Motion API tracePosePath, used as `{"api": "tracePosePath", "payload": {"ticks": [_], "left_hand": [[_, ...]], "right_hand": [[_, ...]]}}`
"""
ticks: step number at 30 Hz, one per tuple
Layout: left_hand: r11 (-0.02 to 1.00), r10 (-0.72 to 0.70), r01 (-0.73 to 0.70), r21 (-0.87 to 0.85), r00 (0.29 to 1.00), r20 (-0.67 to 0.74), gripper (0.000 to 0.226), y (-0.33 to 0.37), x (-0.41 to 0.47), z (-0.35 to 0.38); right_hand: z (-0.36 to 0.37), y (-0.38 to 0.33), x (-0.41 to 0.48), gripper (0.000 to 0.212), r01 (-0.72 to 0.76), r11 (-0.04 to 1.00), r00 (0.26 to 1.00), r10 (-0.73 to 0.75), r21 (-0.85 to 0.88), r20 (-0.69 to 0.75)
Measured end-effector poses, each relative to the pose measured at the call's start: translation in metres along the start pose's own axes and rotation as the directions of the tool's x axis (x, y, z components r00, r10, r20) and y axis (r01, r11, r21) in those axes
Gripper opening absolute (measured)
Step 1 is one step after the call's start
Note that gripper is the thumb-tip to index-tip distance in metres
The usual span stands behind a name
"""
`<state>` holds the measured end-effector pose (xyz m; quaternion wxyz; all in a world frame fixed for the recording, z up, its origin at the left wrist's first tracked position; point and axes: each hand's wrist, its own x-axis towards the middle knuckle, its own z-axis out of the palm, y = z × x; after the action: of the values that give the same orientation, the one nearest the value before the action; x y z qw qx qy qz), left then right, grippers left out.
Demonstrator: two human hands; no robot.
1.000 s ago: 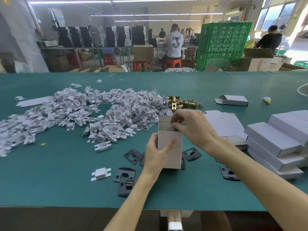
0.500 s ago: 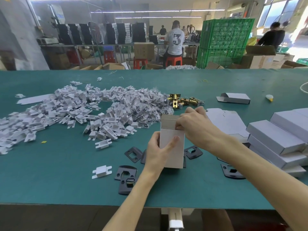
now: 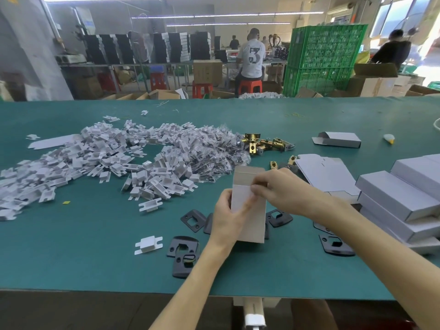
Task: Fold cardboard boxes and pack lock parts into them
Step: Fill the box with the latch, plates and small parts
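Observation:
A small grey cardboard box (image 3: 252, 217) stands upright above the green table, its top flap raised. My left hand (image 3: 228, 217) grips its left side, thumb across the front. My right hand (image 3: 278, 189) pinches the box's upper right edge below the flap. Black lock plates (image 3: 183, 254) lie on the table around and under the box. Brass latch parts (image 3: 264, 142) lie behind it. Flat unfolded box blanks (image 3: 326, 172) lie to the right.
A big heap of white plastic inserts (image 3: 95, 160) and bagged screws (image 3: 209, 151) covers the left half of the table (image 3: 71, 246). Closed grey boxes (image 3: 404, 201) are stacked at the right. One folded box (image 3: 338, 139) lies farther back. People work at benches beyond.
My right hand has slid from the raised flap down to the box's upper right edge. The left hand keeps the same grip and the box stays upright.

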<state>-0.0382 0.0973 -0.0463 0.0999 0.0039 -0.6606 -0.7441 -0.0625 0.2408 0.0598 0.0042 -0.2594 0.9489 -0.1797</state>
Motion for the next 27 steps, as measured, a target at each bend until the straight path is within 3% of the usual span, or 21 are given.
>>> {"api": "tracePosePath", "payload": {"ticks": [3,5,8,11,13,17,19,22,27], "left_hand": [[1.0,-0.013,0.013,0.006,1.0,-0.004,0.046,0.0,0.001,0.0],[0.999,-0.041,0.041,-0.005,0.999,-0.015,0.053,-0.001,0.001,-0.001],[0.995,-0.078,0.076,-0.064,0.996,-0.032,0.057,-0.001,0.002,-0.002],[0.993,-0.088,0.086,-0.08,0.996,-0.015,0.053,-0.001,0.002,0.0],[0.995,-0.078,0.078,-0.061,0.997,0.007,0.044,-0.001,0.002,0.001],[1.0,-0.008,0.01,-0.03,0.999,0.046,0.029,0.0,0.001,0.0],[1.0,0.012,-0.011,-0.013,0.997,0.071,0.03,0.001,0.001,0.001],[1.0,0.007,-0.005,-0.015,0.995,0.103,0.037,0.002,-0.001,0.002],[0.999,0.024,-0.027,0.024,0.993,0.12,0.058,-0.001,-0.001,0.003]], "right_hand": [[0.003,0.006,0.003,0.02,0.037,0.998,0.998,-0.035,0.043,-0.055],[0.009,0.013,-0.001,0.016,0.075,0.985,0.98,-0.044,0.158,-0.194],[0.031,0.023,-0.012,0.033,0.097,0.94,0.917,0.043,0.327,-0.395],[0.058,0.028,-0.02,0.048,0.057,0.793,0.939,0.163,0.606,-0.302],[0.074,0.029,-0.024,0.061,0.039,0.69,0.965,0.162,0.723,-0.207],[0.094,0.029,-0.03,0.067,0.105,0.614,0.933,0.211,0.782,-0.291],[0.097,0.031,-0.031,0.063,0.135,0.525,0.915,0.258,0.84,-0.309],[0.096,0.033,-0.032,0.057,0.142,0.4,0.904,0.32,0.906,-0.282],[0.096,0.035,-0.034,0.053,0.137,0.294,0.894,0.375,0.946,-0.246]]}}
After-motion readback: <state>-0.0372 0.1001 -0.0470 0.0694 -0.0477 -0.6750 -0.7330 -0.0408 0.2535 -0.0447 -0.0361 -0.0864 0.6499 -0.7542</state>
